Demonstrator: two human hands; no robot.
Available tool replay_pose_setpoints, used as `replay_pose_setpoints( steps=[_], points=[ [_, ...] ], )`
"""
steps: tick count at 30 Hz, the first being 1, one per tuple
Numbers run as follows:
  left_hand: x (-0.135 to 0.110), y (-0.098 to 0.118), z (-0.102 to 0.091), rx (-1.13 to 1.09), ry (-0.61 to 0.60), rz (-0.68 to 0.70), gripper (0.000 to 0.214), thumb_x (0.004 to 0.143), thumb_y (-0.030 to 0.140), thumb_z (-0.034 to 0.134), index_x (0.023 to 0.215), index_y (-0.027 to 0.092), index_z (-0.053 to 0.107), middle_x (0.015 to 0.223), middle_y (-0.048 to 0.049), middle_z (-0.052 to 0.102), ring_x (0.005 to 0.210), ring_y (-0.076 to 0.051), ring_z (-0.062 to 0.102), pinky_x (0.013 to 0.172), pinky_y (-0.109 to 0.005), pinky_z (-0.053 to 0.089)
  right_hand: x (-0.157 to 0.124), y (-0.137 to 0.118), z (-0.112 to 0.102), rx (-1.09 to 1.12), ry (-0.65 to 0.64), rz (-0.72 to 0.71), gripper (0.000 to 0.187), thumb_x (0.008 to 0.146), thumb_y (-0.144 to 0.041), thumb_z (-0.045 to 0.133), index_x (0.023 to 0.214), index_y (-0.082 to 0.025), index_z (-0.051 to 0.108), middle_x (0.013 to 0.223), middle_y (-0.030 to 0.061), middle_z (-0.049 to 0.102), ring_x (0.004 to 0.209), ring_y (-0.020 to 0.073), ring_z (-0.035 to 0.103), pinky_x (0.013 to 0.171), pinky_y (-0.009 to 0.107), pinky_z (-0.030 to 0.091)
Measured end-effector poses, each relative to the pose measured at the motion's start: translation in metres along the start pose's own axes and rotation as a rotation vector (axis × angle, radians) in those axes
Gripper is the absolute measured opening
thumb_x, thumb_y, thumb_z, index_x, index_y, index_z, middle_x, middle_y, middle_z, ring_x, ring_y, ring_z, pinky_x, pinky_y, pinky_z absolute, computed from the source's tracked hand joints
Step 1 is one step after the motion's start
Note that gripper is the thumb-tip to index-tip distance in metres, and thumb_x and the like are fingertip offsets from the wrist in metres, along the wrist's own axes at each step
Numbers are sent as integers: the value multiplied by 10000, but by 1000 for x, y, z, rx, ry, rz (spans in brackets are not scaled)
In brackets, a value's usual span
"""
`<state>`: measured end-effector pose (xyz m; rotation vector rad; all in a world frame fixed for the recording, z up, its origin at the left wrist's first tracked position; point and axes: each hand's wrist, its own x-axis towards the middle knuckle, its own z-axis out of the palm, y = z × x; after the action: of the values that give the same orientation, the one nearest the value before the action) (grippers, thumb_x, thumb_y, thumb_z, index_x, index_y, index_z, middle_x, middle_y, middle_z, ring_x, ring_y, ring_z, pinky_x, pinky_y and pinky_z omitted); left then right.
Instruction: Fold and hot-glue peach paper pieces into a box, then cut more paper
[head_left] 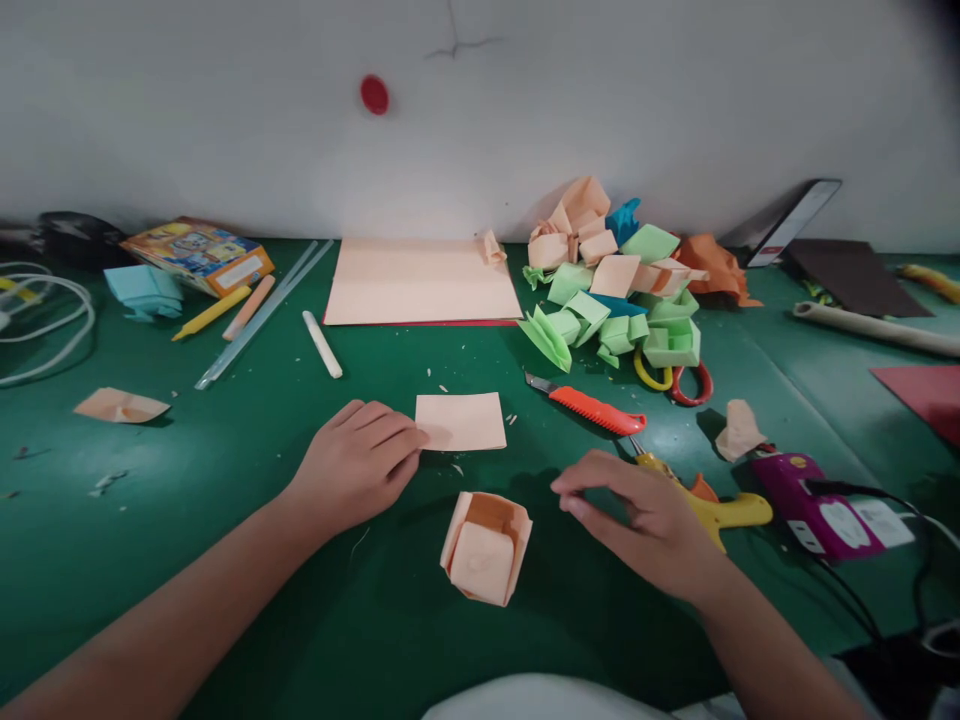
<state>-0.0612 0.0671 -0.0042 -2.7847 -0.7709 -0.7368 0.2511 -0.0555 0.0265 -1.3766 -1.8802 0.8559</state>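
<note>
My left hand (pixel 367 458) pinches the left edge of a small peach paper rectangle (pixel 465 422) lying flat on the green table. Over the table to the right hovers my right hand (pixel 637 510), its thumb and forefinger curved with a gap between them and nothing held. Between the hands and nearer to me sits a small open box folded from peach paper (pixel 484 560). A yellow glue gun (pixel 724 512) lies partly hidden behind my right hand. Just beyond it is an orange utility knife (pixel 592 408) with its blade out.
Peach paper sheets (pixel 424 285) lie against the wall. To their right is a heap of folded paper pieces (pixel 607 290), with scissors (pixel 691 384) at its front. A purple power strip (pixel 817 505) with cables stands at right. A white stick (pixel 322 345) and glue sticks (pixel 262 315) lie left.
</note>
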Motion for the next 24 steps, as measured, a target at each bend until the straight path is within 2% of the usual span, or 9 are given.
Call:
replay_pose_setpoints(
  steps=[2, 5, 8, 13, 16, 21, 24],
  points=[
    [0, 0, 0, -9, 4, -2, 183, 949, 154, 593, 929, 203, 769, 920, -47, 790, 853, -217, 692, 733, -360, 503, 3, 0, -1, -57, 13, 47, 175, 1007, -229, 571, 1123, -267, 696, 1007, 47, 747, 873, 180, 710, 733, 296, 577],
    [0, 0, 1, -13, 0, 3, 176, 955, 153, 590, 934, 193, 760, 930, -55, 788, 861, -220, 691, 745, -358, 501, 6, 3, -7, -141, 7, -20, 206, 1017, -221, 553, 1169, -278, 680, 994, 26, 746, 884, 169, 713, 786, 299, 575],
    [-2, -1, 2, -11, -14, 0, 161, 947, 154, 602, 943, 194, 758, 936, -60, 787, 867, -223, 693, 751, -360, 502, 11, 5, -14, -262, 59, -71, 229, 1023, -194, 521, 1183, -274, 664, 942, 11, 744, 867, 166, 706, 797, 307, 562],
    [-1, -1, 2, -13, -17, 5, 150, 957, 157, 600, 946, 175, 748, 938, -63, 785, 865, -221, 693, 751, -361, 508, 22, 8, -27, -516, 125, -105, 219, 1013, -209, 513, 1143, -251, 684, 971, 31, 767, 902, 207, 714, 791, 351, 556],
    [-1, -1, 0, -2, -4, 16, 160, 964, 161, 590, 932, 176, 746, 920, -61, 784, 845, -217, 691, 738, -355, 507, 21, 12, -41, -613, 153, -108, 206, 1001, -235, 528, 1091, -255, 712, 957, 32, 780, 904, 226, 718, 772, 357, 556],
    [0, -1, 1, -6, -6, 18, 155, 949, 149, 602, 936, 176, 754, 920, -60, 785, 846, -219, 693, 741, -360, 506, 3, 17, -70, -743, 269, -10, 225, 966, -308, 538, 966, -267, 759, 937, 48, 800, 899, 249, 746, 743, 359, 557],
    [0, -2, 2, -13, -5, 16, 162, 942, 149, 605, 940, 184, 763, 917, -56, 787, 848, -222, 697, 737, -364, 506, -10, 22, -79, -770, 318, 82, 249, 955, -369, 536, 944, -290, 773, 968, 43, 805, 803, 226, 756, 691, 338, 549]
  ],
)
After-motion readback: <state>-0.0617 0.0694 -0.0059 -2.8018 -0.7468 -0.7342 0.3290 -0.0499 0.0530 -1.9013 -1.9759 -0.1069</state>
